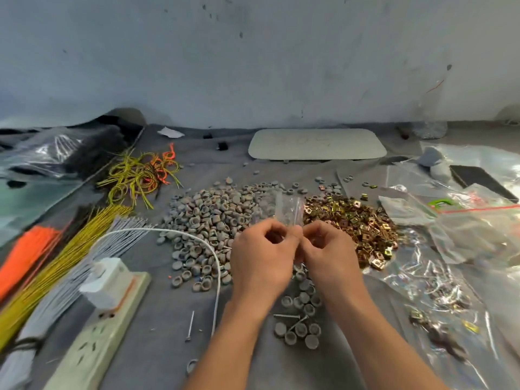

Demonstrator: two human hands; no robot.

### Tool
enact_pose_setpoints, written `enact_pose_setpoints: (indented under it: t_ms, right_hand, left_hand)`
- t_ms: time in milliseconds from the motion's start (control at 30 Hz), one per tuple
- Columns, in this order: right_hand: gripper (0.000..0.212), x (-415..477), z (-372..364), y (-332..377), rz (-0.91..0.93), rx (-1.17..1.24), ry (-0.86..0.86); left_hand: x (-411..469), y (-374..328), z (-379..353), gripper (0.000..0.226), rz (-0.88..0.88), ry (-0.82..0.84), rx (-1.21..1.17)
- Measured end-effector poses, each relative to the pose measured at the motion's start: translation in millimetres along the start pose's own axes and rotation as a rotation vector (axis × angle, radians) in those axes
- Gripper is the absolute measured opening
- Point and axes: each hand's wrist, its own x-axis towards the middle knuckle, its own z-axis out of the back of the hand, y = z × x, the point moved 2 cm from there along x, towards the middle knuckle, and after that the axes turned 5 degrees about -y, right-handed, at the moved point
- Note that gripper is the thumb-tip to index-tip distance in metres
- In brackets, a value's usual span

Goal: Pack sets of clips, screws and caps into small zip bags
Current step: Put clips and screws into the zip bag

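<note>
A grey cloth covers the table point(157, 347), which runs back to a scuffed pale wall point(253, 52). At 9 o'clock lie bundles of orange, yellow and white ties point(56, 266), and at 7 o'clock a power strip point(92, 342). Grey caps point(208, 220) are heaped just left of centre. The left hand point(261, 257) and right hand point(329, 249) meet at centre, each grip pinched on the lower edge of a small clear zip bag point(289, 209). The bag stands upright above them, its contents too blurred to tell. Loose screws point(287, 316) lie at 6 o'clock and gold clips point(354, 223) pile at 2 o'clock. Clear plastic bags point(464, 220) at 3 to 4 o'clock hold silvery metal parts.
</note>
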Motion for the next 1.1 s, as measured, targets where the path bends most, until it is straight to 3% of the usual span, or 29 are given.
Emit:
enact_pose_setpoints:
  t_ms: [100,300,400,500,633,733,900,1033,1100]
  right_hand:
    - [0.022,-7.6,-1.8,4.8,0.027,-0.016,0.090]
    - [0.038,-8.6,3.8,6.8,-0.062,-0.030,0.213]
    - [0.029,-2.7,11.5,3.8,-0.045,-0.037,0.155]
    - [0.034,4.7,17.3,2.2,0.024,-0.120,0.101]
    - [0.042,1.5,13.2,-0.5,-0.008,-0.095,0.119]
    - [0.031,-4.0,3.9,0.1,0.018,-0.089,0.084]
    - [0.022,-19.8,-3.0,-0.1,-0.033,0.039,0.055]
    - [0.015,-18.4,3.9,4.4,0.081,-0.049,0.057]
    - [0.020,-10.8,4.8,5.4,0.039,-0.054,0.097]
  left_hand:
    - [-2.7,7.5,6.5,0.037,0.013,-0.049,0.055]
    - [0.5,16.1,6.9,0.011,0.116,0.053,-0.105]
    - [0.7,16.7,2.7,0.014,0.135,0.176,-0.233]
    - [-4.4,12.8,0.0,0.027,0.092,0.349,-0.344]
    - [-0.6,16.0,0.3,0.031,0.039,0.195,-0.185]
    - [3.4,20.5,1.1,0.037,0.056,0.124,-0.154]
    - [2.3,24.9,6.8,0.019,0.168,0.114,-0.248]
    - [-1.3,18.0,9.9,0.012,0.111,0.167,-0.276]
    - [-1.8,15.7,11.6,0.016,0.102,0.192,-0.269]
